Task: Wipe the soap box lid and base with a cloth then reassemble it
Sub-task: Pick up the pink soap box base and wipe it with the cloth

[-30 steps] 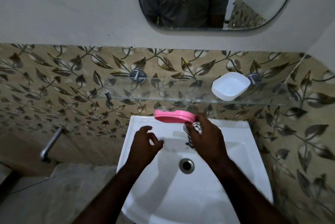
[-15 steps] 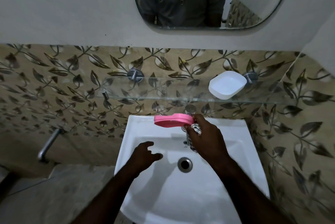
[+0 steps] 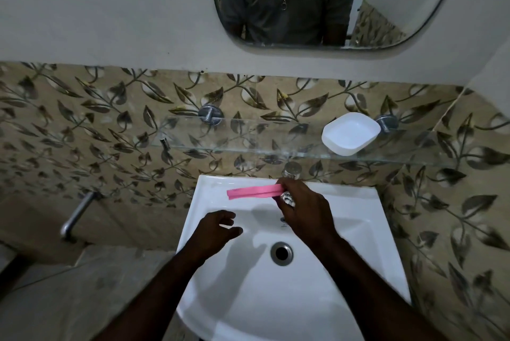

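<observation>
My right hand [image 3: 306, 211] grips one end of the pink soap box lid [image 3: 254, 192], held edge-on and nearly level above the back of the white sink [image 3: 367, 244]. A checked cloth [image 3: 287, 199] is bunched in the same hand, mostly hidden by the fingers. My left hand [image 3: 214, 230] hovers over the basin below and left of the lid, fingers loosely apart, holding nothing. The white soap box base [image 3: 350, 133] rests open side up on the glass shelf [image 3: 248, 142], toward its right end.
A chrome tap [image 3: 291, 169] stands at the sink's back, partly behind my right hand. The drain [image 3: 281, 253] lies in the basin's middle. A metal pipe [image 3: 77, 213] juts from the tiled wall at left. A mirror [image 3: 331, 1] hangs above, showing a person's grey shirt.
The lid has tilted from showing its face to lying edge-on and flatter. My left hand has drawn back from the lid, lower into the basin.
</observation>
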Tool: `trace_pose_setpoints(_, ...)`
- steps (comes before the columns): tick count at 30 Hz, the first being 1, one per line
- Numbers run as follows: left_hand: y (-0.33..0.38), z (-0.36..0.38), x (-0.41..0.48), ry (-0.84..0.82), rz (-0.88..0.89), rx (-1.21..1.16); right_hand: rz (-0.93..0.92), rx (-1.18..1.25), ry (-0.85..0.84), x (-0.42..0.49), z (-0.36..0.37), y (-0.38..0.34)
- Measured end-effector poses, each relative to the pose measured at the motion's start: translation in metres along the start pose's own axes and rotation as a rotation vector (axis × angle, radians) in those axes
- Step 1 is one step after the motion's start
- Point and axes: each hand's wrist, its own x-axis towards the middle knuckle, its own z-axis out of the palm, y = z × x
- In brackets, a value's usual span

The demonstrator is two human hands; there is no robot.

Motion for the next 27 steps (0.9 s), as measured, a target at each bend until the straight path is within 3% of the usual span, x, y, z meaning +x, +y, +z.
trace_pose_setpoints(3, 0.003, -0.006, -0.001, 0.044, 0.04, 0.027, -0.013, -0.012, -0.085, -0.001, -0.001, 0.0)
trace_pose_setpoints(7, 0.022, -0.026, -0.005, -0.106, 0.207, 0.171, -0.001, -0.017, -0.258, 0.001, -0.009, 0.001)
trace_pose_setpoints(13, 0.074, -0.019, -0.017, -0.359, 0.351, 0.023, 0.084, 0.135, -0.43, 0.015, -0.027, -0.015)
trace_pose_setpoints(19, 0.082, -0.01, -0.022, -0.431, 0.17, -0.231, 0.141, 0.18, -0.437, 0.023, -0.032, -0.016)
trace_pose_setpoints(22, 0.086, -0.003, -0.024, -0.386, 0.12, -0.37, 0.207, 0.249, -0.456, 0.023, -0.03, -0.016)
trace_pose_setpoints(24, 0.086, -0.004, -0.022, -0.343, 0.021, -0.598, 0.359, 0.372, -0.412, 0.02, -0.032, -0.017)
trace_pose_setpoints(27, 0.08, -0.006, -0.019, -0.325, -0.108, -0.905, 0.539, 0.767, -0.33, 0.012, -0.044, -0.02)
